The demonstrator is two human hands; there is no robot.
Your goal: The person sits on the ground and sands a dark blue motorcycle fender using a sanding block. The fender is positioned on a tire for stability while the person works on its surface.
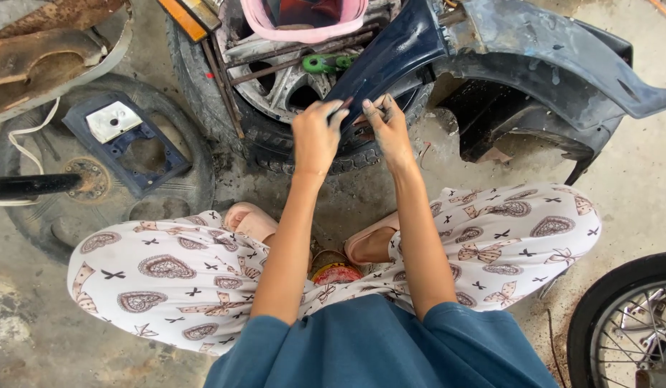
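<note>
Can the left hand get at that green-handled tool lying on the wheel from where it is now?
Probably yes. The green-handled tool lies exposed on the wheel, just beyond the left hand, with nothing covering it. But that hand is gripping the dark blue panel and would have to let go.

Dark blue fender panel [397, 54], pink bucket [308, 29] at far centre, white trousers [167, 276] with heart-and-bow print, blue shirt [379, 348], green-handled tool [325, 63].
</note>
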